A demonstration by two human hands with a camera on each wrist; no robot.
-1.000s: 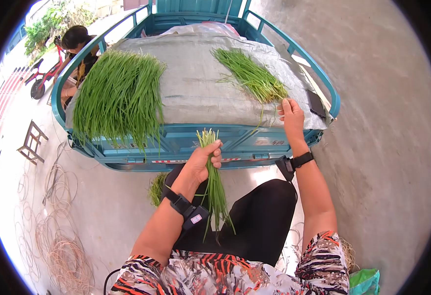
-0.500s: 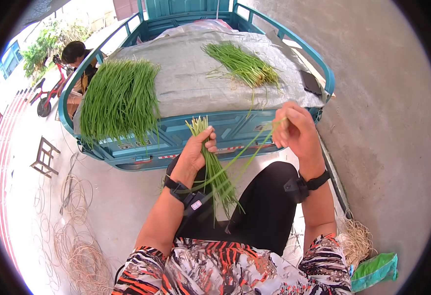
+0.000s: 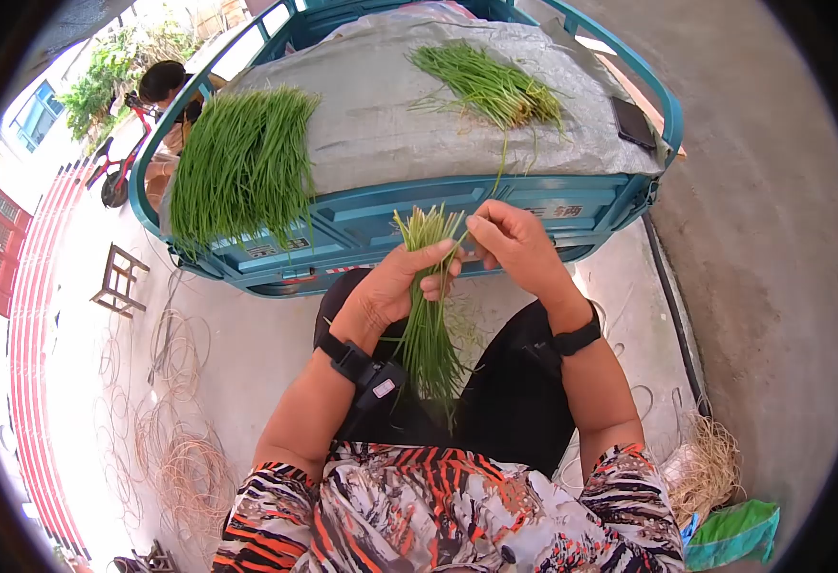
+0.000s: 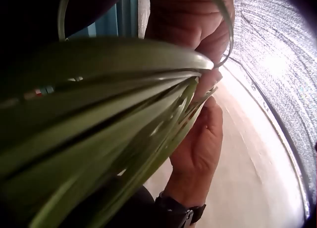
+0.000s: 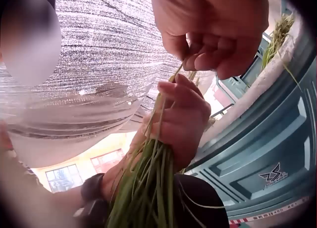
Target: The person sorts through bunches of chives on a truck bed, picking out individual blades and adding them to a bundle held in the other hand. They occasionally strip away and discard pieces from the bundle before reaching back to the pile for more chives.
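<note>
In the head view my left hand [image 3: 408,277] grips a bundle of long green stalks [image 3: 430,349], pale cut ends up and leaves hanging down. Beside those ends, my right hand [image 3: 516,246] pinches a thin stalk between thumb and forefinger. The right wrist view shows the right hand [image 5: 213,30] just above the left hand [image 5: 181,121], the pinched stalk running into the bundle [image 5: 148,183]. Blades [image 4: 99,114] fill much of the left wrist view. On the grey sheet [image 3: 371,124] lie a wide green pile [image 3: 242,172] and a smaller, looser one [image 3: 486,81].
The sheet covers a blue-green cart bed [image 3: 362,224]. A phone [image 3: 633,122] lies at its right corner. At the left are a person [image 3: 163,84], a small stool [image 3: 120,280] and loose strands [image 3: 190,468] on the ground; a green bag [image 3: 734,533] is at lower right.
My right hand has moved from the smaller pile down and left to the bundle, bringing a thin stalk. My left hand keeps its grip. The head view has shifted.
</note>
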